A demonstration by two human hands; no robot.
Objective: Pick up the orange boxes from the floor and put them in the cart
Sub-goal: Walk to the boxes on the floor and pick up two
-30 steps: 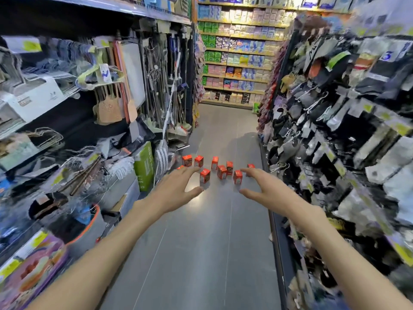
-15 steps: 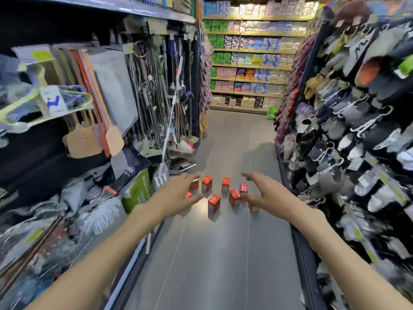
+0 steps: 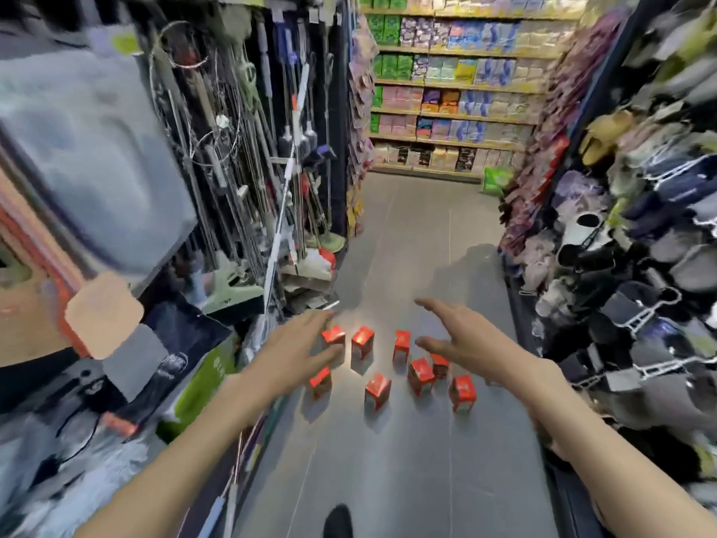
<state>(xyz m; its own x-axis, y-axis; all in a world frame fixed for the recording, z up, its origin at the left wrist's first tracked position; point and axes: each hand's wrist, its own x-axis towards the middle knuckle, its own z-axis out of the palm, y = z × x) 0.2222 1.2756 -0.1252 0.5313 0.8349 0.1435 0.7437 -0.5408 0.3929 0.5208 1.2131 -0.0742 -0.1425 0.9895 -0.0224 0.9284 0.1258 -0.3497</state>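
Several small orange boxes stand in a loose cluster on the grey aisle floor (image 3: 407,460); one orange box (image 3: 362,340) is at the back, another orange box (image 3: 377,389) in front, and a third orange box (image 3: 462,391) at the right. My left hand (image 3: 295,349) reaches out over the cluster's left side, fingers spread, holding nothing. My right hand (image 3: 465,335) stretches over the right side, palm down, fingers apart and empty. No cart is in view.
Mops and brooms (image 3: 287,168) lean on the left shelving and jut toward the aisle. Racks of slippers (image 3: 640,289) line the right side. Stocked shelves (image 3: 446,91) close the aisle's far end. A dark shoe tip (image 3: 337,522) shows at the bottom.
The view has closed in on the boxes, which now sit lower and larger in frame. Both hands stay outstretched and empty, now spread over the cluster.
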